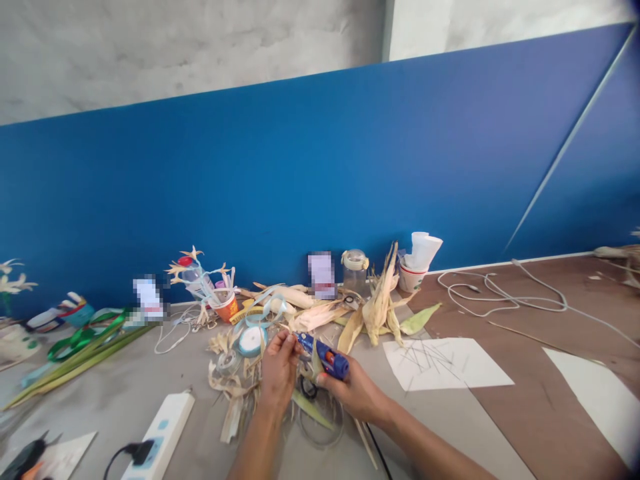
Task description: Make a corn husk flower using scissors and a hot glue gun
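Observation:
My right hand (353, 390) is wrapped round a blue hot glue gun (325, 357), its nozzle pointing left toward my other hand. The fingers of my left hand (280, 363) are pinched together right at the nozzle; what they hold is too small to make out. Dried corn husk scraps (233, 387) lie beside and under my left wrist. A roll of pale blue ribbon (253, 340) sits just behind it. A green husk strip (313, 410) lies below the glue gun, and a black cord (377, 447) runs toward the front edge.
A white power strip (167, 427) with a black plug stands front left. Behind are a cup of tools (225, 305), a phone (321, 275), a glass jar (355, 270), and upright corn husks (377, 307). Thin wires lie on white paper (445, 363) at right, near a white cable (540, 303).

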### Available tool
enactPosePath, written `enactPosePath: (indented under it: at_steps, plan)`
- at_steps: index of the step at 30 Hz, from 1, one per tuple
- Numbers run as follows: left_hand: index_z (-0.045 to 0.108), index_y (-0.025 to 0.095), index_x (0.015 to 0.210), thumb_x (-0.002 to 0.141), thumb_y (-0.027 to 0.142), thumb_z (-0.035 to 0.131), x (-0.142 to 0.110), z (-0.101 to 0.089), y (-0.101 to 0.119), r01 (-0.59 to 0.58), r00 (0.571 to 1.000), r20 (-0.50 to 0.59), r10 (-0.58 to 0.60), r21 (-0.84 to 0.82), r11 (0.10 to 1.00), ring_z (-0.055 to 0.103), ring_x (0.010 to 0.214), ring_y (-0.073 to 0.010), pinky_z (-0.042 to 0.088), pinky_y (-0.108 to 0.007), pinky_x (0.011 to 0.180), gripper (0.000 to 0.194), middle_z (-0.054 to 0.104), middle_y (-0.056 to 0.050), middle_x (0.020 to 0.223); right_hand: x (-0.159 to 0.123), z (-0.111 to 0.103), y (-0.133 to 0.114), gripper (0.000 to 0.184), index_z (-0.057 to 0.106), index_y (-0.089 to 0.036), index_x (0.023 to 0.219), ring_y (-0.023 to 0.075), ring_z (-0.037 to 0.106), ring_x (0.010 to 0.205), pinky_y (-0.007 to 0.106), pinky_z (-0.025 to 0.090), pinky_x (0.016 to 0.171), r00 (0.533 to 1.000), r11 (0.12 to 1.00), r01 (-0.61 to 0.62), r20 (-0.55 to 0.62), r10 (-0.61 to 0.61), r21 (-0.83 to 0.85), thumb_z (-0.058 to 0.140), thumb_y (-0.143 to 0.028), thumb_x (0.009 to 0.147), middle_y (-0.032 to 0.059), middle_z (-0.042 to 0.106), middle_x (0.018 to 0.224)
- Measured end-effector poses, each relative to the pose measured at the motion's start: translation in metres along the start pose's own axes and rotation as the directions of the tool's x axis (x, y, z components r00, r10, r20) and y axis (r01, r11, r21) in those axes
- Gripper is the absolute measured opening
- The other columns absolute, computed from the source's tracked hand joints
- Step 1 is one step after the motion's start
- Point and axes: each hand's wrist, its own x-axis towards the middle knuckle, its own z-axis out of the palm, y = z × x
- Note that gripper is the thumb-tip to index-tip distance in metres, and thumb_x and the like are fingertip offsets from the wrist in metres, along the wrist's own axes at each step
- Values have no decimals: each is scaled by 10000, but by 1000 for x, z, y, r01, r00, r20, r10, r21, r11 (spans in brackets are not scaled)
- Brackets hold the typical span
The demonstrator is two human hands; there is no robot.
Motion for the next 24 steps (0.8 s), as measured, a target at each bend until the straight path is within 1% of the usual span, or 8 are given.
enactPosePath:
  at_steps: [6,11,16,19,24]
  plan:
    - [545,162,735,544,249,781,1,-1,-1,-17,1000,24,17,-23,1000,499,502,-67,399,-197,533,315,559,50,592,0,0,1,171,555,-152,874,125,436,669,246,401,638,1000,1000,-4,-12,4,29,563,-280,760,-7,527,734]
    - [544,165,742,561,246,776,0,-2,-1,-18,999,47,19,-26,1000,502,514,-67,405,-194,545,305,566,49,595,0,0,-1,158,544,-153,867,119,413,658,240,396,628,1000,1000,-5,-25,5,24,559,-266,759,-12,498,717]
    - [544,164,732,551,251,782,-1,0,0,-14,999,32,14,-22,1000,496,506,-61,405,-189,542,311,557,52,591,0,0,0,134,537,-159,855,112,390,643,230,378,604,1000,999,-8,-5,9,42,560,-239,750,-20,464,703]
    - [544,160,728,547,247,783,-1,1,1,-3,999,46,4,-23,1000,498,509,-64,403,-192,542,312,562,43,593,0,-1,-1,150,545,-153,876,108,374,629,228,367,590,1000,999,-16,-22,17,42,554,-236,751,-19,462,703]
    - [539,159,716,549,258,781,-2,2,1,-1,999,43,1,0,1000,490,503,-64,399,-194,539,311,545,49,573,0,-2,-5,156,549,-159,886,115,387,640,235,367,605,1000,998,-20,8,20,57,547,-241,754,-18,480,711]
